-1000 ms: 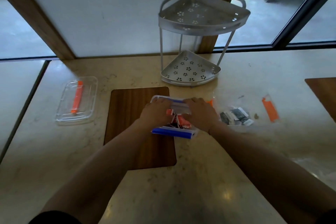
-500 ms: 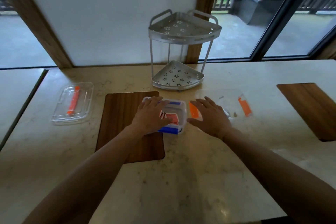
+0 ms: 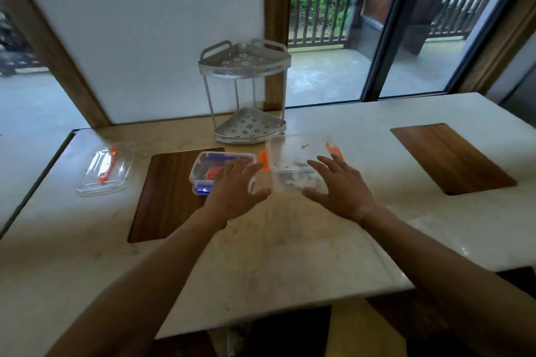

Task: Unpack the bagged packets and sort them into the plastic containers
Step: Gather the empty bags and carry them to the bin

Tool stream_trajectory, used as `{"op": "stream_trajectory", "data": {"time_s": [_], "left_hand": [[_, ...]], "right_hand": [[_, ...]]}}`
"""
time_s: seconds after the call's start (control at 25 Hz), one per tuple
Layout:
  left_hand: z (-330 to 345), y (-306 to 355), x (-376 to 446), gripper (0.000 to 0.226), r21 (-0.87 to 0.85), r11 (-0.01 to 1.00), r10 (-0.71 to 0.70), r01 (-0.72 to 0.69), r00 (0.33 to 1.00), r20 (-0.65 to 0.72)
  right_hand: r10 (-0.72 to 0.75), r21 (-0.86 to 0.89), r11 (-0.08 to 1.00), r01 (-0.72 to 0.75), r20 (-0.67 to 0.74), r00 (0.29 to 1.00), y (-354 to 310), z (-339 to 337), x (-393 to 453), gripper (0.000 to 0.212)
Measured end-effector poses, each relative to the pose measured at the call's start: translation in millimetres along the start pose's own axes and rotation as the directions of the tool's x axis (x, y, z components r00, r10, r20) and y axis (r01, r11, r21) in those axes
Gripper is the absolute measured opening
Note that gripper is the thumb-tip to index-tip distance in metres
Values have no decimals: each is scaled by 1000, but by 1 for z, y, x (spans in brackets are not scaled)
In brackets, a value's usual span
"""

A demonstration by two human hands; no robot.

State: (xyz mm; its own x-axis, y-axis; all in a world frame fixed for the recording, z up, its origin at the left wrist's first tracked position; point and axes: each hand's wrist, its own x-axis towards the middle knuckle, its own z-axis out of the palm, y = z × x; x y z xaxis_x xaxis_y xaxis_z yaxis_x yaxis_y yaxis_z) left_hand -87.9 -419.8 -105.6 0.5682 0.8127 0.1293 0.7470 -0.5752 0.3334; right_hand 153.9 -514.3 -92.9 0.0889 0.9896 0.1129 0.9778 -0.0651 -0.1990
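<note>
A pale marble table (image 3: 275, 255) runs below windows. The clear plastic container with orange latches (image 3: 293, 165) lies beside the metal corner rack (image 3: 246, 124), long axis left to right. Left hand (image 3: 235, 188) and right hand (image 3: 342, 185) hover, fingers spread wide, holding nothing.

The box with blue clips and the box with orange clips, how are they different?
The blue-clip box sits on the wooden mat and holds red packets; the orange-clip box sits on the bare counter and holds dark and white packets. The left hand partly covers the first; the right hand reaches beside the second. Both are clear plastic.
</note>
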Motion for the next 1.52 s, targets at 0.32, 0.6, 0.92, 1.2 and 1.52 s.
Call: {"op": "stream_trajectory", "data": {"time_s": [0.32, 0.6, 0.92, 1.2, 1.52], "left_hand": [[44, 153, -32, 69, 6, 994, 113, -114, 993, 37], [92, 232, -26, 66, -25, 980, 200, -198, 972, 120], [151, 271, 25, 65, -28, 961, 271, -274, 923, 272], [199, 270, 98, 64, -43, 955, 288, -295, 878, 381], [241, 259, 174, 65, 63, 926, 280, -372, 789, 547]], "right_hand": [[177, -70, 981, -178, -19, 984, 124, -35, -149, 74], [375, -67, 925, -374, 5, 927, 199, -38, -229, 74], [529, -102, 847, -522, 56, 847, 270, -20, -249, 73], [570, -127, 821, -557, 135, 810, 309, 10, -213, 61], [640, -54, 756, -653, 276, 717, 334, 46, -157, 53]]}}
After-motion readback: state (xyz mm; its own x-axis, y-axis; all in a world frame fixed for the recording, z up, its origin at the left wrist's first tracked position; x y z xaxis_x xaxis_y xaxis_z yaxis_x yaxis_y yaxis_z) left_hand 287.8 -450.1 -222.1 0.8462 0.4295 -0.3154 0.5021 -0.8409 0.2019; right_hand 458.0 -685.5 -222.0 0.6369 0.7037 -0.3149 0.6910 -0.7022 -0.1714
